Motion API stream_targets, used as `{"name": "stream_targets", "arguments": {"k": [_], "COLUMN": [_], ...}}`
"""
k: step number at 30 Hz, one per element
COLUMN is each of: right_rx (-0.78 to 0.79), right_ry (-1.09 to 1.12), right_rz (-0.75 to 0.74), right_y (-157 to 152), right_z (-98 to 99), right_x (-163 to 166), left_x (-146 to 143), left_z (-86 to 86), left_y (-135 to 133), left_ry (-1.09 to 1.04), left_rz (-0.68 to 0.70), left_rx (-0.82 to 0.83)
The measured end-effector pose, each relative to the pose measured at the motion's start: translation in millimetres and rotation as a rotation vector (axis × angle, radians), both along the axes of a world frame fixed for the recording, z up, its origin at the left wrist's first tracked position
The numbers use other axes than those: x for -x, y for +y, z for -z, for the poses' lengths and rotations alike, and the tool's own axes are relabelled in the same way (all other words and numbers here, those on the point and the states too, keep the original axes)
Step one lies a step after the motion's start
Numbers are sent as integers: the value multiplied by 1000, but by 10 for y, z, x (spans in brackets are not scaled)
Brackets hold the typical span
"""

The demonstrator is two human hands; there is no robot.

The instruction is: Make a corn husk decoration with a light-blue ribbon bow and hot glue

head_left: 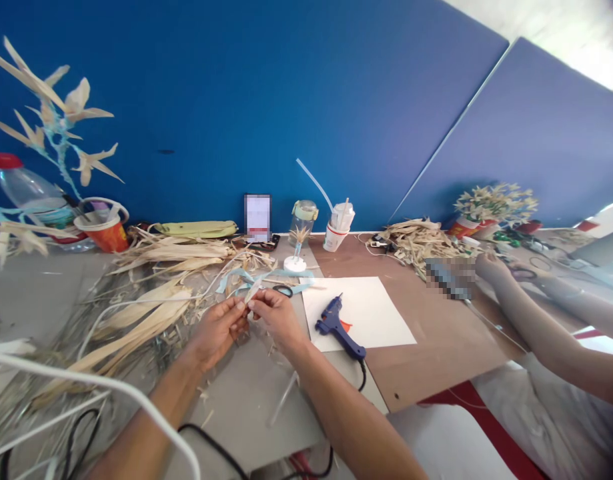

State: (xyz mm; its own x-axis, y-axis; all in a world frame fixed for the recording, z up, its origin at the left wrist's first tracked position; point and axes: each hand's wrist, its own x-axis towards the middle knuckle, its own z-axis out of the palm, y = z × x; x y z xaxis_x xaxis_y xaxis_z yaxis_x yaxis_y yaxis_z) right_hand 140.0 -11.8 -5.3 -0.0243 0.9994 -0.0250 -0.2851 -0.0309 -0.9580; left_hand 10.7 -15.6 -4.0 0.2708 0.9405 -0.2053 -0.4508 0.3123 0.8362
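Observation:
My left hand (217, 331) and my right hand (275, 317) meet over the grey table (246, 393), both pinching a small pale strip of dried husk (252, 291) between fingertips. Pale blue ribbon (266, 277) lies just behind the hands, next to black scissors (283, 290). A blue glue gun (339, 329) rests on a white sheet (366, 310) to the right of my right hand. A small husk flower on a white base (296, 257) stands behind.
Dried husks (156, 293) pile up at left; a red cup (106, 232), plastic bottle (29, 193) and husk-flower branch (51, 127) stand far left. A jar (303, 220) and cup with straw (339, 227) sit by the blue wall. Another person's arms (536, 320) work at right.

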Motion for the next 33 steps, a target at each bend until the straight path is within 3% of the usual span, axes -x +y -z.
{"name": "stream_targets", "arguments": {"k": [17,25,33], "right_rx": [3,86,85], "right_ry": [109,295,204], "right_rz": [-61,-147,-160], "right_y": [-15,-16,-13], "right_z": [29,-50,-28], "right_x": [20,-57,-66], "left_x": [27,32,24], "left_z": [-10,0,36], "left_y": [6,20,35], "left_ry": [170,110,95], "left_rz": [10,-27,-17], "left_rx": [-54,-56,-36]}}
